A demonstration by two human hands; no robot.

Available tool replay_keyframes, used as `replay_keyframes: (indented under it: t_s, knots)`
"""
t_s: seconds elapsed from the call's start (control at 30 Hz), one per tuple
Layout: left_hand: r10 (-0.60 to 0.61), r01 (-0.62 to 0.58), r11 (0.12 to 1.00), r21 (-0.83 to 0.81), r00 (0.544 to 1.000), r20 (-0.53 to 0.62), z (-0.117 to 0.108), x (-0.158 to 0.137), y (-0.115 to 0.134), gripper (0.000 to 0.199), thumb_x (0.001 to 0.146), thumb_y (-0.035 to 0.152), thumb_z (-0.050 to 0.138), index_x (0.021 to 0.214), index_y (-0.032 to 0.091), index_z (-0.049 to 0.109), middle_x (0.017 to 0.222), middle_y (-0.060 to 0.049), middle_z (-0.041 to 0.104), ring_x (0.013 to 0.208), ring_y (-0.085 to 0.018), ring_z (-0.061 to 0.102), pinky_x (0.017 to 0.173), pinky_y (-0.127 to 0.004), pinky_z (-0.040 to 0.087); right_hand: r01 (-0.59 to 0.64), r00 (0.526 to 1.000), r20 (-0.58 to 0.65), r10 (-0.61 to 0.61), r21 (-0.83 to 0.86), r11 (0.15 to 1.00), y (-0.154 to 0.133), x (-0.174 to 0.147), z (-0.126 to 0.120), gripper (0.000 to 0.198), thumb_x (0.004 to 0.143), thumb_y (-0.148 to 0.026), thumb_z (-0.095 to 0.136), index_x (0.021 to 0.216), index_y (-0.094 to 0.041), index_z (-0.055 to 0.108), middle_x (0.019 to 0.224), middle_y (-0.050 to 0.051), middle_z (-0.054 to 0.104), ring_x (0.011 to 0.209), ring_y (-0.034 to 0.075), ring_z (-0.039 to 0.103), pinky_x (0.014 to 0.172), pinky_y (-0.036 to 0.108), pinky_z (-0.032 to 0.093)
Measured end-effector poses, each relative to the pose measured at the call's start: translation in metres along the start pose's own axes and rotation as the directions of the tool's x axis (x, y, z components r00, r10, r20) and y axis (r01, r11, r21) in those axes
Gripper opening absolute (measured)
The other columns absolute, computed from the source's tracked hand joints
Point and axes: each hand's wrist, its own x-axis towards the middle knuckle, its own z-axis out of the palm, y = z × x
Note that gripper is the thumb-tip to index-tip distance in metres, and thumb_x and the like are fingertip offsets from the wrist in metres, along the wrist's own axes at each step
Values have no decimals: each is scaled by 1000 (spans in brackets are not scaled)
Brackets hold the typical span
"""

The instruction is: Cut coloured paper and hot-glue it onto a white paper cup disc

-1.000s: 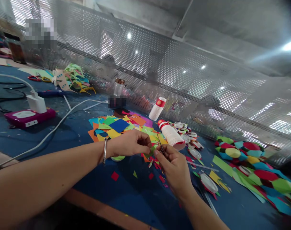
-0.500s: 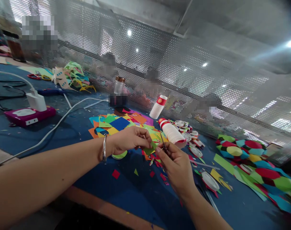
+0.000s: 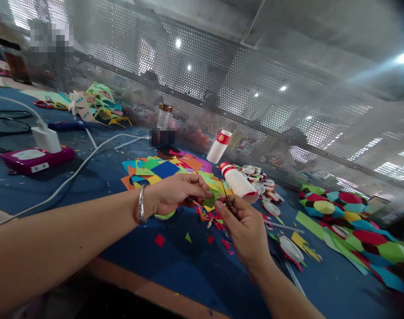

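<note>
Between the fingers of my left hand [image 3: 180, 192] is a small piece of green paper [image 3: 211, 197], held over the table. My right hand [image 3: 243, 228] grips a small pair of scissors [image 3: 227, 201], the blades pointing up and away from me. Its thumb is close to the paper's right edge; I cannot tell whether it touches. Behind both hands lies a pile of coloured paper pieces [image 3: 165, 169]. Small red and green scraps [image 3: 160, 240] are scattered on the blue tabletop [image 3: 149, 270] below.
One stack of paper cups [image 3: 218, 148] stands upright; another stack [image 3: 237, 181] lies on its side. Cut white cup pieces [image 3: 271, 208] and colourful paper shapes [image 3: 368, 239] lie to the right. On the left are a purple power strip [image 3: 37, 159] and a white cable [image 3: 85, 166]. A mesh screen [image 3: 188, 93] rises behind.
My left hand has turned slightly, and more of the green paper shows between the hands. My right hand keeps its hold on the scissors. The view has shifted a little.
</note>
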Motion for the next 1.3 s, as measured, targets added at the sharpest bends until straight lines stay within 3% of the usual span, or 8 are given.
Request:
replay_keyframes:
  t_s: [0.27, 0.47, 0.77, 1.0, 1.17, 1.3]
  knots:
    - [28, -29, 999, 23, 999, 17, 3, -2, -1, 33, 62, 22, 86, 75, 18, 55, 71, 5, 55, 71, -11, 55, 62, -26, 42, -23, 1000, -3, 23, 22, 1000, 0, -2, 0, 21, 87, -39, 74, 90, -20, 69, 77, -1, 62, 64, 11, 50, 55, 23, 39]
    - [85, -92, 990, 107, 994, 70, 3, -3, -4, 18, 76, 22, 75, 79, 17, 58, 81, 1, 62, 74, -11, 59, 62, -25, 44, -68, 997, -42, 68, 22, 997, -4, -2, 0, 24, 85, -43, 74, 89, -21, 65, 60, -6, 50, 47, 9, 35, 42, 24, 25]
    - [148, -157, 982, 108, 985, 88, 9, -4, -7, 17, 76, 21, 77, 81, 15, 61, 78, 1, 61, 72, -10, 57, 67, -26, 46, -76, 996, -46, 78, 49, 996, -5, -2, -1, 24, 84, -42, 75, 86, -21, 63, 56, -8, 44, 43, 7, 27, 39, 23, 19]
    - [179, -183, 980, 74, 982, 61, 7, -1, -10, 20, 71, 14, 80, 78, 14, 61, 73, 2, 63, 71, -9, 60, 76, -27, 47, -85, 995, -43, 88, 65, 994, -5, -2, -1, 26, 83, -43, 76, 89, -20, 66, 61, -6, 50, 45, 8, 34, 40, 23, 24]
    - [258, -260, 958, 121, 966, 30, 4, -1, -6, 26, 72, 15, 81, 90, 17, 62, 75, 3, 65, 74, -10, 61, 76, -27, 46, -83, 996, -30, 84, 28, 996, -5, -1, -3, 27, 84, -46, 74, 90, -20, 66, 55, -8, 43, 43, 7, 26, 39, 24, 20]
    - [257, -257, 966, 37, 966, 10, 2, -1, -4, 31, 72, 12, 80, 95, 18, 59, 71, 4, 64, 71, -10, 60, 72, -25, 43, -44, 999, -24, 43, -28, 999, -7, -1, -5, 25, 87, -43, 72, 88, -19, 66, 59, -7, 47, 47, 8, 33, 43, 23, 29]
